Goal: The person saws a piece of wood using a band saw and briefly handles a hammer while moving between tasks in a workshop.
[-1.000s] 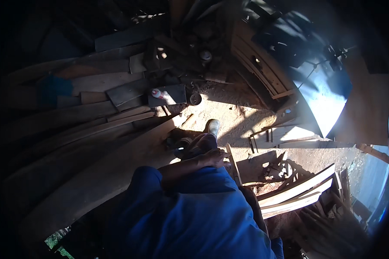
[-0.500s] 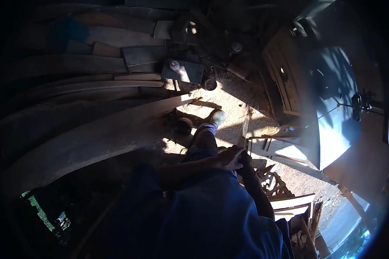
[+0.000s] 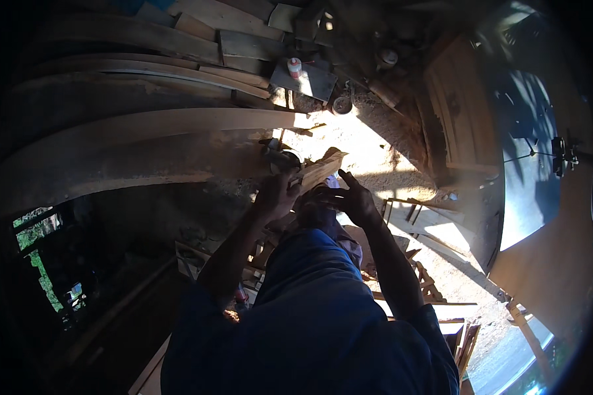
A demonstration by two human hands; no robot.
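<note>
My left hand [image 3: 277, 196] is closed around the near end of a short, light wooden piece [image 3: 321, 172]. The wood points forward and to the right, into the sunlight above my legs. Beside it on the right, my right hand [image 3: 357, 201] has its fingers apart and appears to hold nothing. Just beyond my left hand is a dark round object [image 3: 285, 161] at the end of a thick plank; its kind is too shadowed to make out.
Long planks [image 3: 145, 164] and stacked boards fill the left side. Ahead, a small dark board [image 3: 303, 80] carries a white and red bottle [image 3: 294, 67], with a round tin [image 3: 342, 105] beside it. Wooden frames [image 3: 428, 224] lie on the right, near a large pale panel [image 3: 534, 276].
My hands, together at the right before, have moved apart and forward. The wooden piece now shows in my left hand over my legs, and my right hand has opened. The view has shifted.
</note>
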